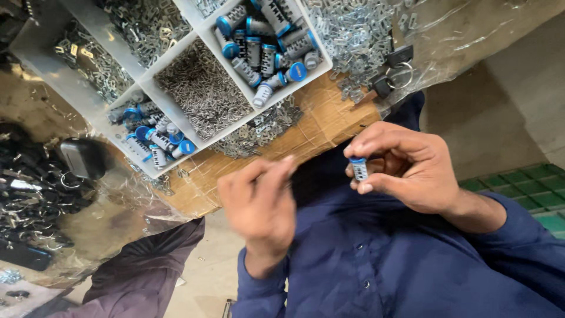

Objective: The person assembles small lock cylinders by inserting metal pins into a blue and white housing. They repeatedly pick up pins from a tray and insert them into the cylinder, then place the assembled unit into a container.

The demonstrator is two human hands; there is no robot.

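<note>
Blue cap up, a small silver cylinder (358,169) sits pinched between thumb and fingertips of the right hand (406,171), raised in front of the dark blue shirt (376,259). The left hand (259,206) is blurred beside it, its thumb and forefinger drawn together as if on something tiny, though whether it grips anything I cannot tell. It looks like a fitting step, with a small part being brought to the cylinder; the next move would call for a steady, fine alignment of both hands. The cylinder is short, ribbed or slotted down its side, metal with a blue end. Just beyond the hands, a white tray (276,94) holds more cylinders (265,41) and a compartment of tiny metal pins (203,88), resting on cardboard (318,126).
</note>
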